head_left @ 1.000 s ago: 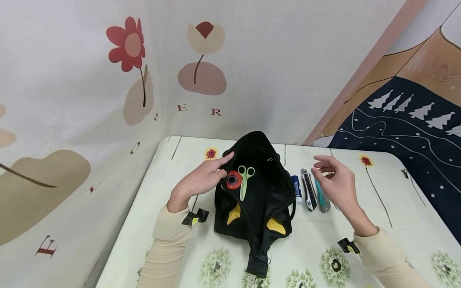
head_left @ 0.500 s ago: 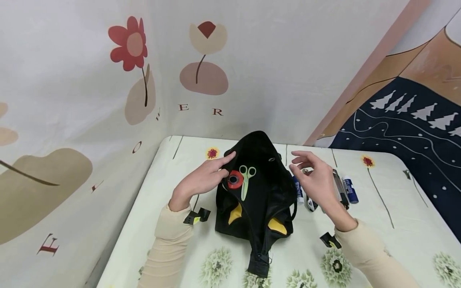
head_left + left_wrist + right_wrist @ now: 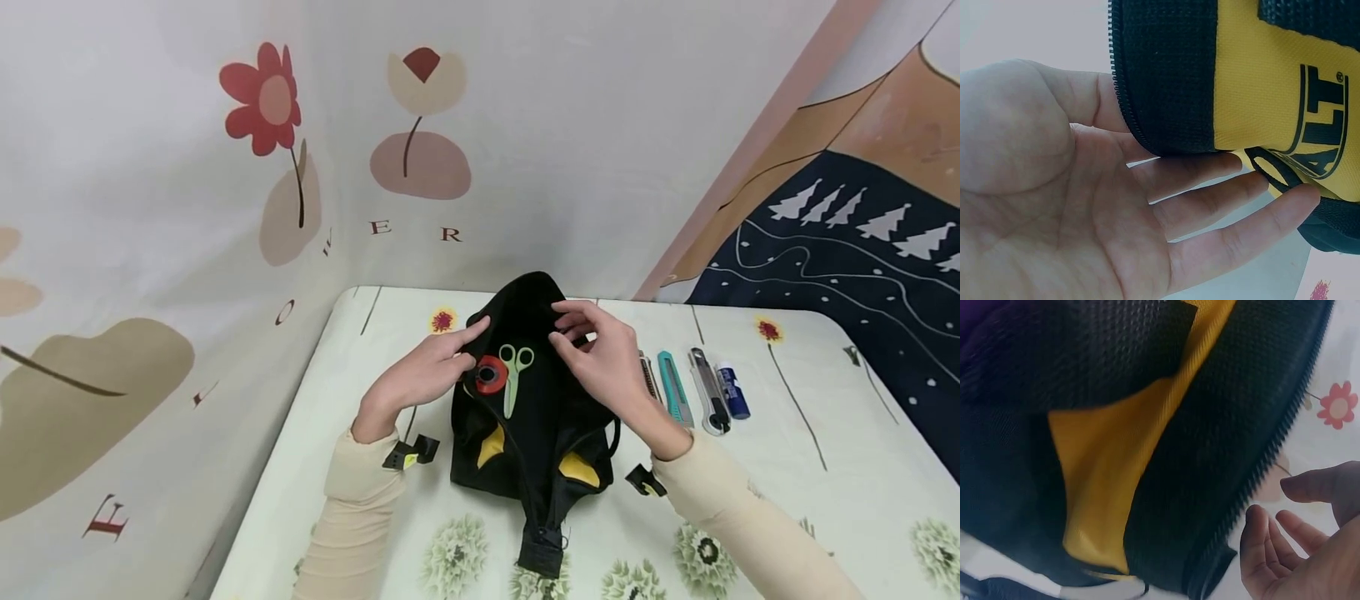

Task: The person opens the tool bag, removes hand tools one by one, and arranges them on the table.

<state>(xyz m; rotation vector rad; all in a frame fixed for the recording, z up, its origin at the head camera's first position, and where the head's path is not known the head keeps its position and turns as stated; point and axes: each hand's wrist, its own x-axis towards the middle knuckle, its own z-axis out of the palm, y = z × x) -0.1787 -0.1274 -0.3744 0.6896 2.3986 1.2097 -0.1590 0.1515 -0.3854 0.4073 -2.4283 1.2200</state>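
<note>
A black and yellow zippered tool bag [image 3: 536, 467] stands on the table with its mouth spread. Inside it lie light green scissors [image 3: 510, 379] and a red round roll [image 3: 491, 375] with a dark centre. At its left rim my left hand [image 3: 420, 371] holds the wall, thumb and index finger inside, the other fingers [image 3: 1210, 206] along the yellow outer side. My right hand [image 3: 600, 354] hovers at the right part of the mouth, fingers loosely bent. Nothing shows between its thumb and fingers [image 3: 1266, 550] in the right wrist view, where the zipper edge is beside it.
Right of the bag lie a teal utility knife [image 3: 675, 389], a grey and black utility knife [image 3: 708, 390] and a blue glue stick [image 3: 732, 390]. Another knife [image 3: 650, 375] is partly covered by my right hand. Patterned cloth walls [image 3: 562, 167] stand behind the table [image 3: 757, 400].
My right hand has moved left, from over the row of knives to the bag's mouth. Items to the far right have come into sight. My left hand stays at the rim.
</note>
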